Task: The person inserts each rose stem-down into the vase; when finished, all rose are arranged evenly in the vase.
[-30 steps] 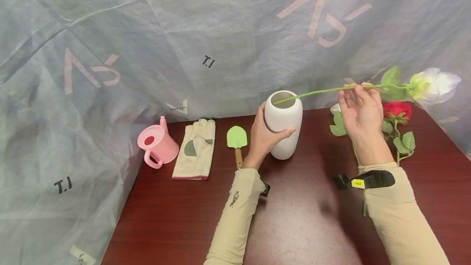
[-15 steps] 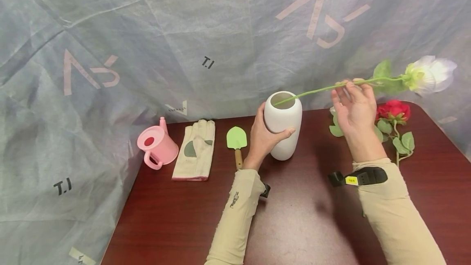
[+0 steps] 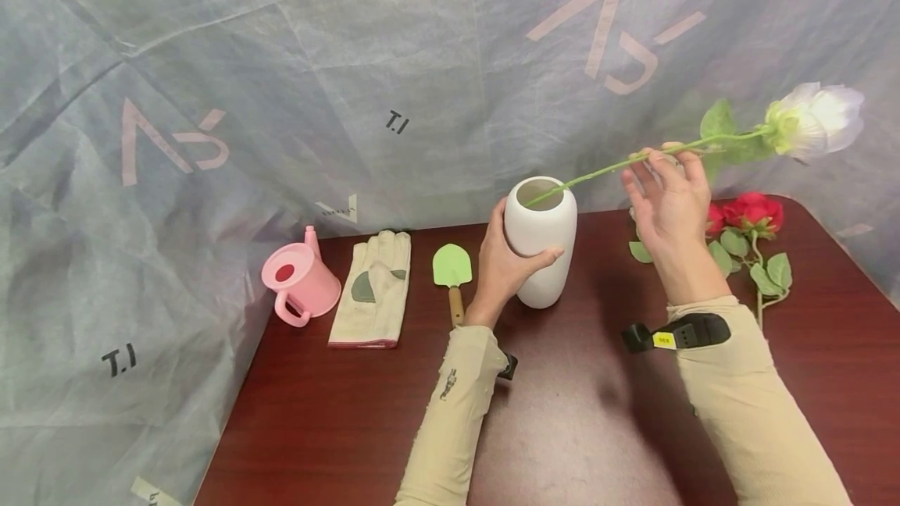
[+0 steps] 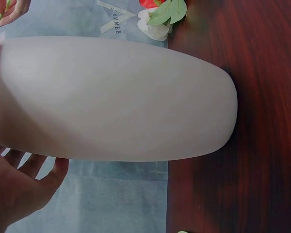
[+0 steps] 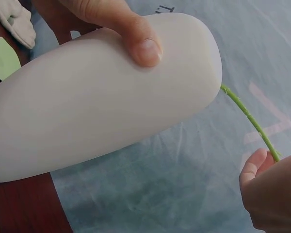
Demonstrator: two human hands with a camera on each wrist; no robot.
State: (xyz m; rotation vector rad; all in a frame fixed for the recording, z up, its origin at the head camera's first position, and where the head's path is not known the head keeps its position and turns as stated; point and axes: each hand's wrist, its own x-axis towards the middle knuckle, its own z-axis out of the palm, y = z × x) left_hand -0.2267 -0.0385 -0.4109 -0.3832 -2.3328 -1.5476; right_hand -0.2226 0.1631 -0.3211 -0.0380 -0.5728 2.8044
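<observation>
My left hand (image 3: 501,268) grips a white vase (image 3: 551,268) around its upper side, its thumb across the front. The vase stands upright on the table. Between the fingertips of my right hand (image 3: 671,209) is the green stem (image 3: 605,171) of a white rose (image 3: 816,122), held slanting with the bloom up to the right. The stem's lower end is inside the vase's mouth, and its tip is hard to make out. In the right wrist view the stem (image 5: 250,116) runs from the vase's rim to my right fingers.
Red roses (image 3: 754,213) with leafy stems lie at the right of the dark red table (image 3: 337,428), partly hidden by my right arm. Left of the vase are a green trowel (image 3: 452,265), cotton gloves (image 3: 373,291) and a pink watering can (image 3: 302,279). A grey sheet (image 3: 436,61) hangs behind.
My right hand has moved slightly left and up, raising the bloom so that the stem slants more steeply. The left hand and the vase have stayed in place.
</observation>
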